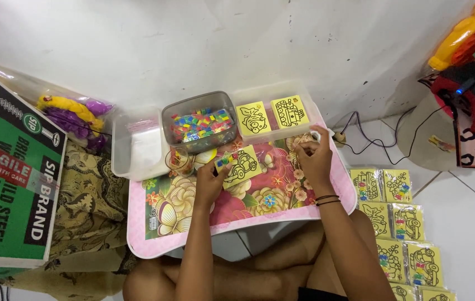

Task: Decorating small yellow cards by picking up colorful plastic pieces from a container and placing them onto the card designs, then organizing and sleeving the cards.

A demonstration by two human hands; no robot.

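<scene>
Left hand (211, 179) pinches the yellow car card (241, 165) by its edge; looks light and bendy. Right hand (314, 151) fingers pinched narrow on something tiny, can't tell what.

1. We see a yellow card (242, 165) with a black car outline, held over a pink lap table (154, 237) with a floral top in cream, magenta and green.
2. We note two more yellow cards (271, 115) with black outlines.
3. Grey tub (199, 124) holds multicoloured bits.
4. Green, black and red carton (9, 178); brown batik cloth (90, 206).
5. Black bracelets (326, 199) on a wrist.
</scene>
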